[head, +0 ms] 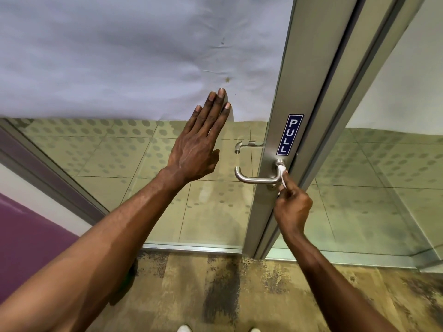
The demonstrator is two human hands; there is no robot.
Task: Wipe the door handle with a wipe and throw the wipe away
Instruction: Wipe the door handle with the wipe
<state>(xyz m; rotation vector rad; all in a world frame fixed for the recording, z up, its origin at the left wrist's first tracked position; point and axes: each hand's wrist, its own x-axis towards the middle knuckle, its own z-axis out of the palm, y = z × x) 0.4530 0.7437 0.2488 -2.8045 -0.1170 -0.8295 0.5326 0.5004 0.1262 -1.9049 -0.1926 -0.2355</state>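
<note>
- Two hands share the work at the door handle (257, 179), the landmark for everything below: the right hand (293, 207) just below and to its right does the wiping, and the left hand (199, 149) steadies the door.
- Nearest the viewer, the right hand's fingers (286, 191) are pinched together on the white wipe (282, 174), which is pressed against the handle's curved neck, just under the round base where it meets the metal door stile (272, 130).
- I judge the wiping to be part done at best: the wipe touches only the neck, and the long horizontal bar running left of it is bare.
- To do it well, fold the wipe around the metal rather than dabbing one face, then draw it along the bar to the rounded left end, turning the wrist so the back side is covered too.
- Keep the pinch firm; the wipe is small and could slip off the smooth steel.
- Left of the handle, the left hand lies flat with fingers spread and straight against the glass panel (148, 159), holding nothing. That bracing should stop the door swinging under pressure.
- Above the handle, the blue PULL sign (289, 134) sits on the stile.
- No bin is in view.
</note>
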